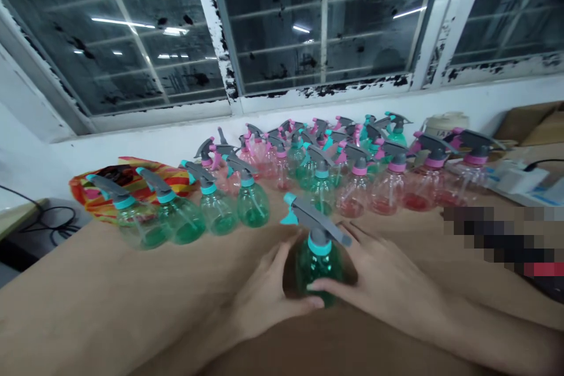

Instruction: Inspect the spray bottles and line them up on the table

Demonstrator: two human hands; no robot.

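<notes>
Head cam: L hand (268, 294) + R hand (379, 282) hold green spray btl (320, 264) upright.

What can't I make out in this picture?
All in the head view:
- Lower part of the green spray bottle: partly covered by the left hand and right hand.
- Back bottles: partly hidden behind nearer ones; exact count unclear.
- Dark object at right: pixelated.
- Cardboard: cut off by the right edge.

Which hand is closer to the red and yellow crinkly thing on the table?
Left. The left hand is on the side of the held spray bottle facing the red and yellow thing. The right hand is on the bottle's other side, farther away.
</notes>
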